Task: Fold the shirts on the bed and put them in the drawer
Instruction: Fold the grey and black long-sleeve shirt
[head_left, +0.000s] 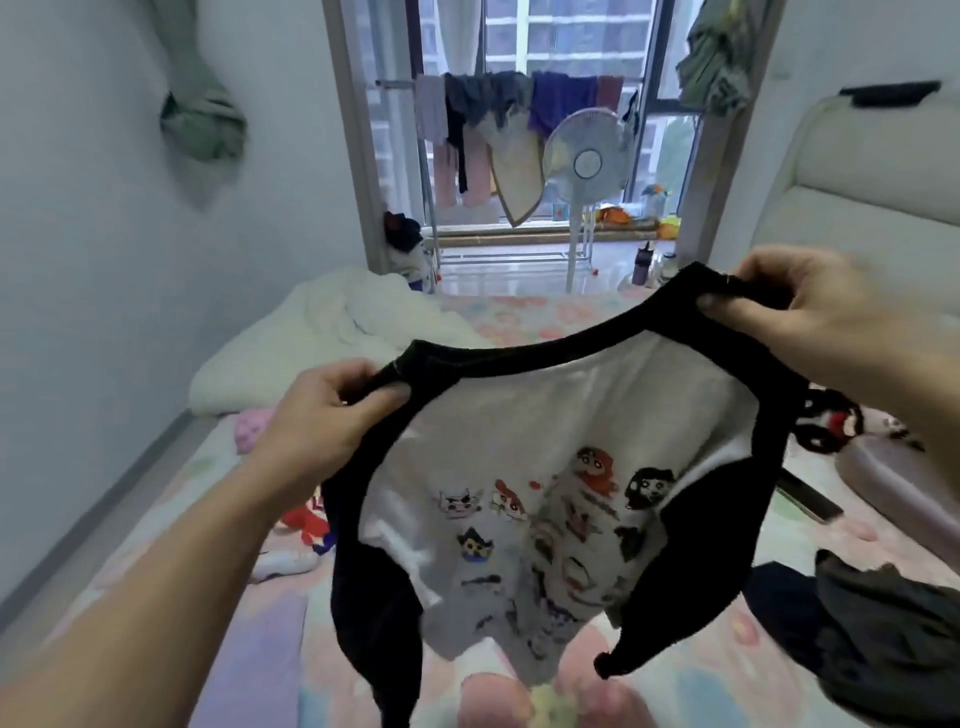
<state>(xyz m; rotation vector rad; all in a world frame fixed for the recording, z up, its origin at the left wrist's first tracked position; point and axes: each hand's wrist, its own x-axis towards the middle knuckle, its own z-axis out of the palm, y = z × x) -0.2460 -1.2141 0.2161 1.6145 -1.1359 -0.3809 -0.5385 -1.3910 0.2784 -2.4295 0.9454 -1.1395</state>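
Head camera, looking down over a bed (130, 545) with a pastel floral sheet: a person holds a shirt (545, 441) in the air above the mattress, spread between both hands. The left hand (322, 421) pinches the black neckline at one shoulder, fingers (387, 393) curled over the fabric. The right hand (795, 306) grips the other shoulder the same way, a little higher. The shirt hangs open and fairly flat, a hold that suits shaking it straight before it is laid down to fold. It has a white body, black sleeves dangling at each side, a black collar band and rows of small cartoon faces across the chest. Blur makes the lower print hard to read. A dark crumpled garment (883, 639) lies on the bed at the right. No drawer shows.
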